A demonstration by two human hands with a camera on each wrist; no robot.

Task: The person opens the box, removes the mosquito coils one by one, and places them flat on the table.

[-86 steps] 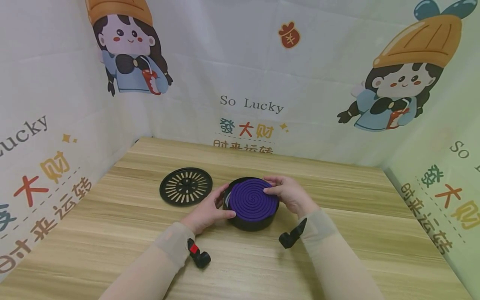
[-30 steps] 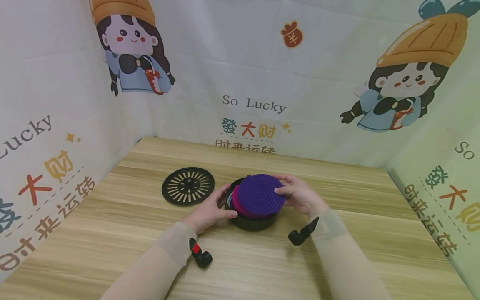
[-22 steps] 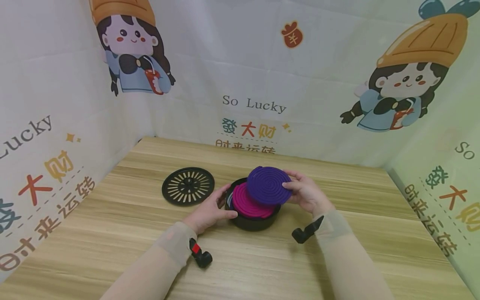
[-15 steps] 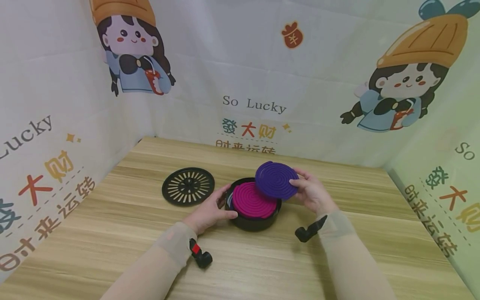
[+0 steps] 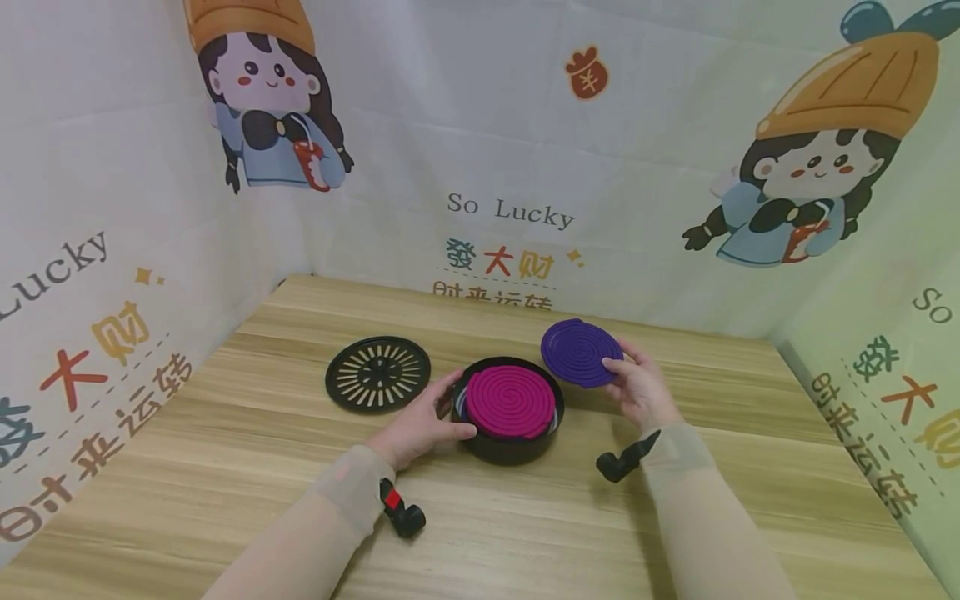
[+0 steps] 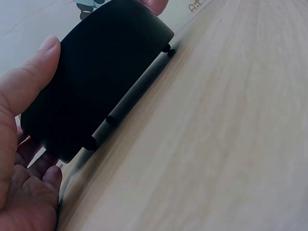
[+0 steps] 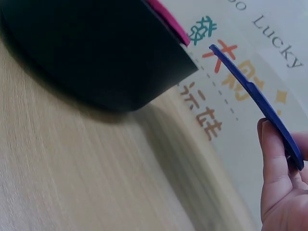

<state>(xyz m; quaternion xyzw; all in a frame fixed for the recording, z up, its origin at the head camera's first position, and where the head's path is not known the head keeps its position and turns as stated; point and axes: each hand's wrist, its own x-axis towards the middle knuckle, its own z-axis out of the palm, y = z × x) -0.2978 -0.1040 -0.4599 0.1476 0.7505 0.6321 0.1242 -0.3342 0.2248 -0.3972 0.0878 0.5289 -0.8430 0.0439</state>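
My right hand (image 5: 641, 385) pinches a purple mosquito coil (image 5: 579, 353) by its right edge, thumb on top. The coil is in the air, up and to the right of a round black box (image 5: 510, 454); in the right wrist view the purple coil (image 7: 257, 94) shows edge-on, apart from the box wall (image 7: 96, 53). A magenta mosquito coil (image 5: 512, 400) lies on top inside the box. My left hand (image 5: 416, 427) grips the box's left side, and the left wrist view has the thumb (image 6: 36, 70) on its wall and fingers lower down around it. Small feet lift the box off the table.
A round black slotted lid (image 5: 352, 375) lies on the wooden table (image 5: 480, 542) to the left of the box. Printed cloth (image 5: 480, 125) hangs along the back and both sides of the table.
The purple coil has been lifted off the magenta one and carried right and back by my right hand, uncovering the magenta coil. My left hand stays on the box.
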